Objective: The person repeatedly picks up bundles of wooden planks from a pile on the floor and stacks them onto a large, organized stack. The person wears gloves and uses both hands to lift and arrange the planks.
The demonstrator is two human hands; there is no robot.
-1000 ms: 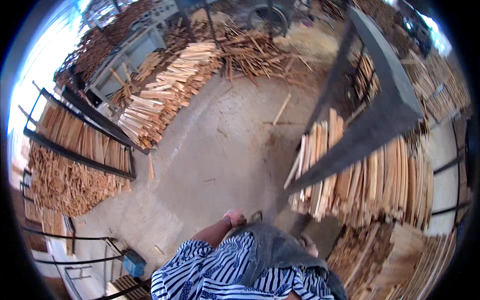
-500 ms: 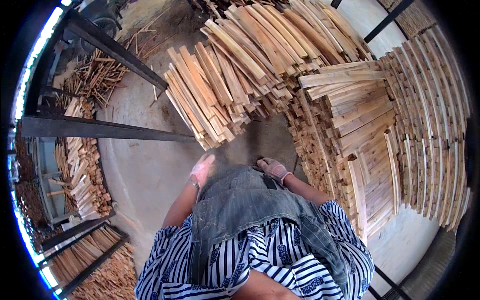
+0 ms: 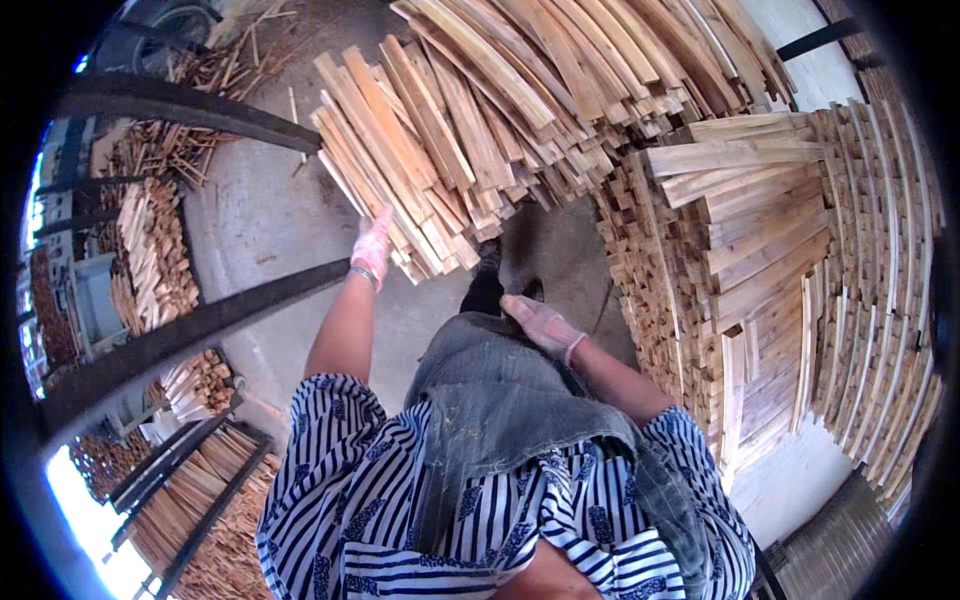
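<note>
A pinkish-white glove covers my left hand (image 3: 373, 245), which is stretched forward, fingers extended, at the left side of a pile of sawn wooden planks (image 3: 435, 185). It appears to touch the outermost plank, though contact is hard to make out. Close to the front of my grey denim apron (image 3: 490, 380) hovers my right hand (image 3: 545, 325), gloved too. Its fingers point left, loosely stretched, and I see nothing in them. One dark-clad leg (image 3: 485, 285) shows between the apron and the pile.
Wide boards lie on a tall stack (image 3: 765, 270) to my right, with more layered timber (image 3: 880, 270) beyond. Dark metal bars (image 3: 215, 325) cross the left side. Scrap sticks (image 3: 165, 155) and smaller wood stacks (image 3: 155, 260) sit farther left on the concrete floor (image 3: 250, 230).
My left hand has moved forward and left to the side of the plank pile. The right hand has shifted slightly forward. My view has turned, and a leg has come into sight.
</note>
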